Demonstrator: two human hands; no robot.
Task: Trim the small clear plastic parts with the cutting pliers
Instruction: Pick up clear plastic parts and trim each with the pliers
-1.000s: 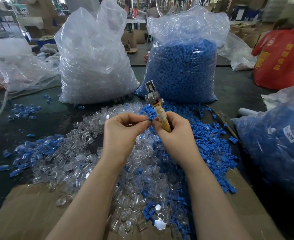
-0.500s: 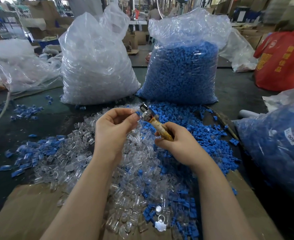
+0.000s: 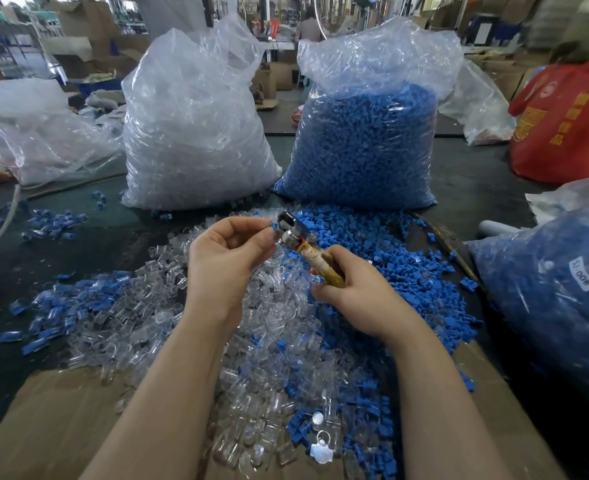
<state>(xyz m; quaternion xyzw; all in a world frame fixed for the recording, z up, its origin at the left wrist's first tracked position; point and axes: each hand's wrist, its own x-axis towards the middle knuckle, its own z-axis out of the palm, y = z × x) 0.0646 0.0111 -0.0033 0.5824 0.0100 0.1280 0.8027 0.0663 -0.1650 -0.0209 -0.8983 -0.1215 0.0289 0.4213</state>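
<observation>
Head view shows us mid-cut: our left hand (image 3: 229, 252) pinches a small part at its fingertips, too small for us to tell whether clear or blue, held right against the metal head of the cutting pliers (image 3: 295, 233). Our right hand (image 3: 350, 289) curls round the pliers' taped handle, just behind those fingers. Below both hands lies a broad heap of clear plastic parts (image 3: 154, 306), mixed with blue parts (image 3: 383, 258) spreading beyond the right fingers. We cannot tell trimmed from untrimmed, so we judge that a great deal is left. Past the fingertips stand a bag of clear parts (image 3: 196, 133) and a bag of blue parts (image 3: 366, 140) on the dark tabletop (image 3: 78, 244); cardboard (image 3: 54, 420) lies under the forearms, and a cluttered workshop with boxes sits behind.
</observation>
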